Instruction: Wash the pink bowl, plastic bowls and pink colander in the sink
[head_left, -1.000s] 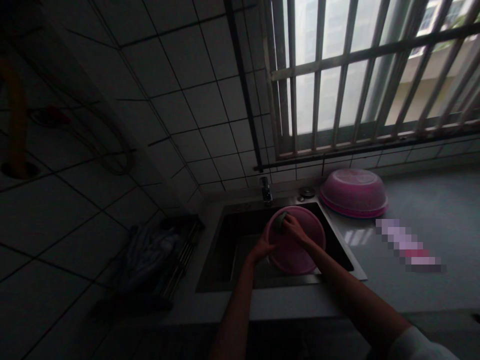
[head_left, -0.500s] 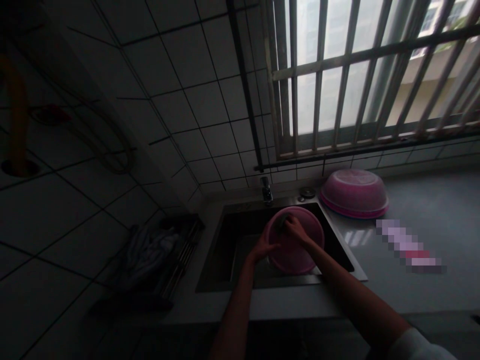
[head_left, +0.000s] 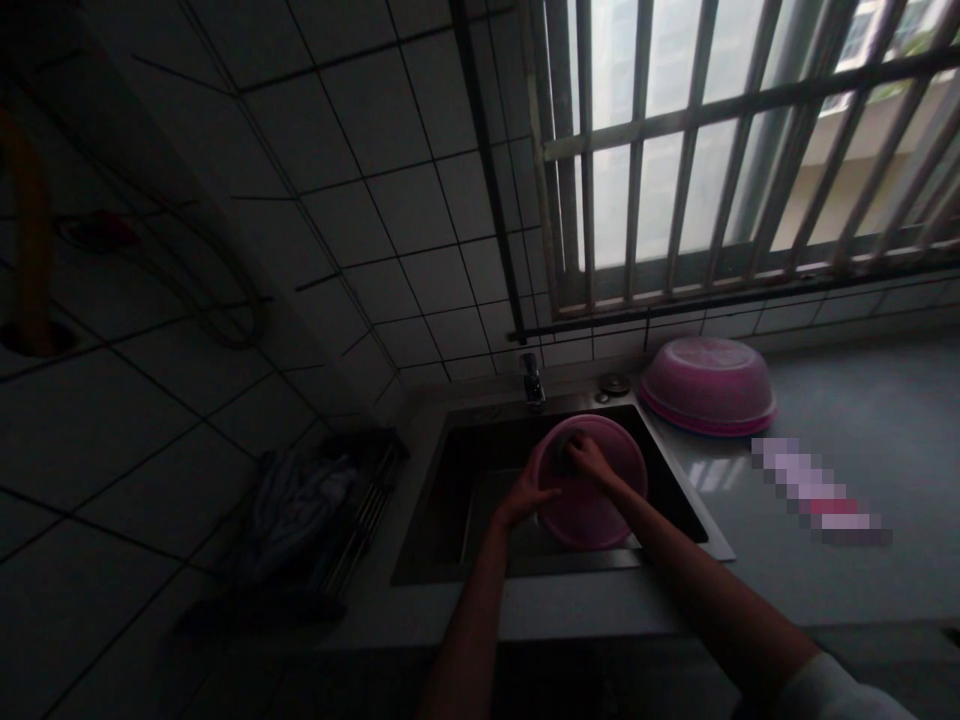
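Observation:
A pink plastic basin (head_left: 622, 480) sits tilted in the steel sink (head_left: 442, 520), its open side facing me. My left hand (head_left: 523, 497) grips its left rim, thumb inside and fingers hidden behind the wall. Inside the basin, my right hand (head_left: 586, 456) is closed on a dark grey scrubbing pad (head_left: 564, 450), pressed to the upper left of the inner wall. The pad is dim, so its exact kind is hard to make out. Behind the basin stands the chrome faucet (head_left: 532, 380).
Upside-down pink basins (head_left: 709, 385) are stacked on the counter (head_left: 832, 400) right of the sink. A pixelated patch covers something in front of them. A drain strainer (head_left: 615, 383) lies behind the sink. To the left, a dark rack (head_left: 367, 500) carries a crumpled cloth (head_left: 307, 500).
My right hand and the pad have shifted very slightly along the basin's inner wall. My left hand keeps its hold on the rim, and the basin stays almost in place.

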